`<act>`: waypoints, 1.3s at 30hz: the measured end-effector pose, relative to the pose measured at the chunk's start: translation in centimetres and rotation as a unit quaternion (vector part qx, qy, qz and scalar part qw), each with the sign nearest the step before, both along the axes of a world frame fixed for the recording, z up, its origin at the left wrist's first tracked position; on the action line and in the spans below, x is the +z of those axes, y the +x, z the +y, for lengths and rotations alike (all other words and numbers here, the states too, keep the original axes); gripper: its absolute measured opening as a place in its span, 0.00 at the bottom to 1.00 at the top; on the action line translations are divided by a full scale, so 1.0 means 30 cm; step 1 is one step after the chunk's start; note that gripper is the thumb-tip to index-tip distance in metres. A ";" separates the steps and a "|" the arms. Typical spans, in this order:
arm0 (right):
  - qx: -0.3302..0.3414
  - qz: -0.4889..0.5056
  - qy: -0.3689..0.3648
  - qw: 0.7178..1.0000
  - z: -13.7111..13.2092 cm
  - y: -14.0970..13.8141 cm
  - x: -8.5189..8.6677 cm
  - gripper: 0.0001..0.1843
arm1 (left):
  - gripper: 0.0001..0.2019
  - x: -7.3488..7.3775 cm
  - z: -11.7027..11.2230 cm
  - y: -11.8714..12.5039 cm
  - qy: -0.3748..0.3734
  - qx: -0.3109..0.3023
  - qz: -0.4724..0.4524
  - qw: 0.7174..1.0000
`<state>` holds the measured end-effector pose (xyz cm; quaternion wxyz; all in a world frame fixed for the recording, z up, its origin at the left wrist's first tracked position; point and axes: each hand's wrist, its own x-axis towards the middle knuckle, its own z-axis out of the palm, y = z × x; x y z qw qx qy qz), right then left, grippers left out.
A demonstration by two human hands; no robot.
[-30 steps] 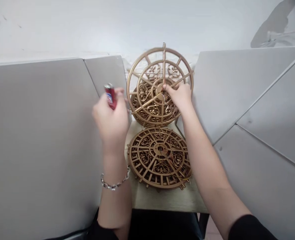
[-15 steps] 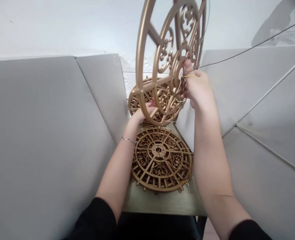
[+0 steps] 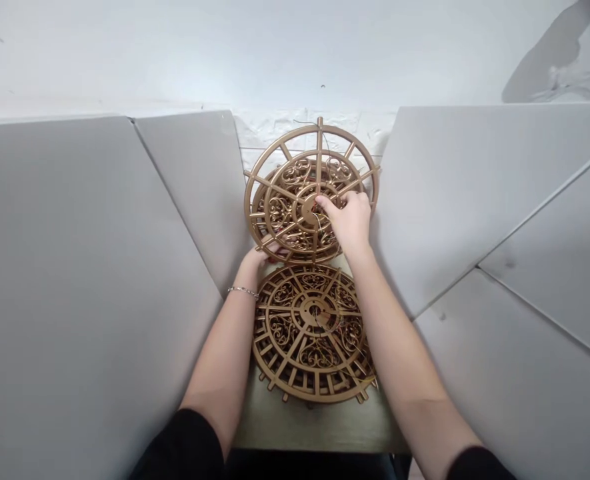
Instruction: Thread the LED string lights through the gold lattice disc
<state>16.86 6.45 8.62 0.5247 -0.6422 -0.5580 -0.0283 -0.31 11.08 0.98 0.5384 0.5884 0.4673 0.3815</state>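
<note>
A gold openwork wheel [image 3: 295, 153] with spokes and scrollwork is tilted over a stack of similar gold discs [image 3: 262, 210] at the back of the narrow table. My right hand [image 3: 349, 220] pinches at the wheel's hub, fingers closed around thin wire there. My left hand [image 3: 259, 255] is under the wheel's lower left rim, fingers curled against it and mostly hidden; a bracelet circles that wrist. A second stack of gold filigree discs [image 3: 315, 333] lies flat nearer me, between my forearms.
Grey panels [image 3: 99, 280] lean on the left and more grey panels [image 3: 485, 220] on the right, leaving only a narrow strip of table [image 3: 315, 427]. A white wall stands behind.
The gold wheel was lifted high and upright half a second ago; now it is lowered back over the far stack. The red lighter that my left hand held a second ago is out of sight.
</note>
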 end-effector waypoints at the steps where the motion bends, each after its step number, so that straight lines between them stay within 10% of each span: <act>1: -0.007 -0.006 0.006 1.000 0.004 -0.005 -0.013 0.27 | 0.06 -0.011 0.000 -0.009 -0.002 -0.005 -0.008 1.000; 12: -0.020 -0.057 -0.015 0.998 0.037 -0.024 -0.062 0.23 | 0.05 -0.094 0.024 -0.056 -0.165 0.023 0.043 0.985; 39: -0.017 -0.111 -0.080 0.990 0.065 -0.048 -0.099 0.23 | 0.06 0.009 -0.113 -0.086 -0.057 -0.009 0.391 0.919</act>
